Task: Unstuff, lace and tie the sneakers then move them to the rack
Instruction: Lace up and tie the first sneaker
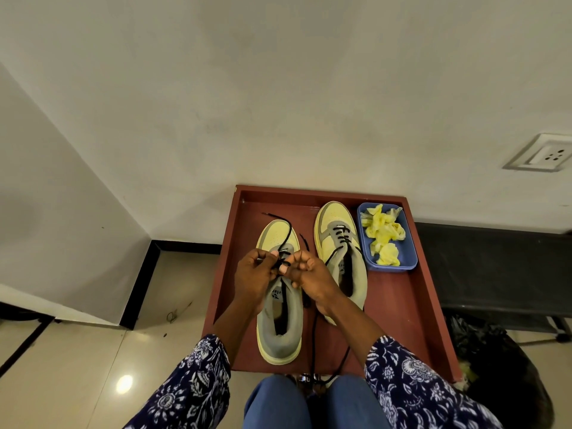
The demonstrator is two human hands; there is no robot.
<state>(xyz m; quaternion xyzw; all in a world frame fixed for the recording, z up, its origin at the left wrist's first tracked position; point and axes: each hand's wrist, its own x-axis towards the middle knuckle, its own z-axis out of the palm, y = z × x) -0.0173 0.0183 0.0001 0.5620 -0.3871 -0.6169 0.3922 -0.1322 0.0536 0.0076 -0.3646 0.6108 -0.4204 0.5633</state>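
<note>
Left sneaker: a yellow-and-grey suede low-top sneaker (280, 308) lies toe-away at the centre of the frame on the dark red wooden tray-like tabletop (399, 292); its thin black lace (286, 233) is threaded only near the toe, one end arcing up over the toe box.
Hands: close together over that sneaker's eyelet rows. The left hand (253, 274) has its fingers curled, pinching the lace; the right hand (309, 274) also looks clamped on a strand, thumb against fingers.
Right sneaker: the matching yellow-and-grey sneaker (340, 258), just right of the first, has lacing across its lower eyelets, and its loose black ends (315, 342) trail toward the bottom edge of the tabletop.
Stuffing: crumpled yellow paper wads (383, 236) sit in a blue plastic rectangular tray (405, 264) at the upper right of the tabletop, so unstuffing looks done.
Step in hand: probably threading the next eyelet pair on the left sneaker.
Doing it well: keep both ends even, feed the tip squarely through the eyelet, pull snug without puckering the tongue, and avoid snagging the neighbouring sneaker's loose ends.
Hard to make out: the exact eyelet being worked is hidden by the fingers; the lace tips blur.
Cut off: no rack is clearly identifiable; a dark bench-like surface (495, 267) lies at right.
</note>
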